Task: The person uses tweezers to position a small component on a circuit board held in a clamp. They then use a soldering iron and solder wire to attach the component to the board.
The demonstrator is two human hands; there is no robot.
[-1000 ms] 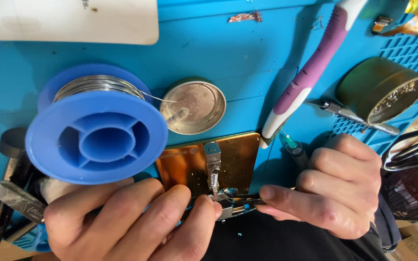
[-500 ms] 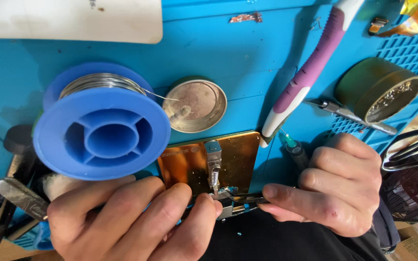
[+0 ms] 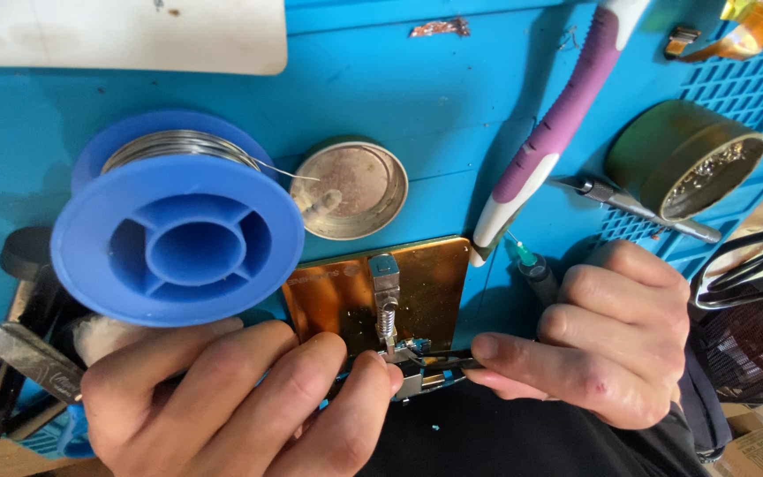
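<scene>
While both hands meet at the near edge of the gold-coloured plate [image 3: 417, 283], a small metal part [image 3: 412, 375] sits clamped there under a spring-loaded silver clip [image 3: 385, 296] that stands upright on the plate. That part is tiny, silvery with a bluish glint, and mostly hidden by fingertips, so its exact shape cannot be told. The left hand [image 3: 222, 402] has its fingers curled, the tips pressed against the part from the left of the plate. The right hand [image 3: 611, 340] has its fingers closed around thin dark tweezers [image 3: 448, 359], whose tip touches the part.

One blue spool of solder wire [image 3: 178, 234] stands left of the plate on the blue counter [image 3: 399, 97]. One round shallow tin [image 3: 351, 188] lies just behind the plate. One purple-and-white handled tool [image 3: 554, 132] lies to the plate's right rear, and one brass-coloured tin [image 3: 686, 159] sits farther right. One green-tipped syringe [image 3: 530, 265] shows just right of the plate.
</scene>
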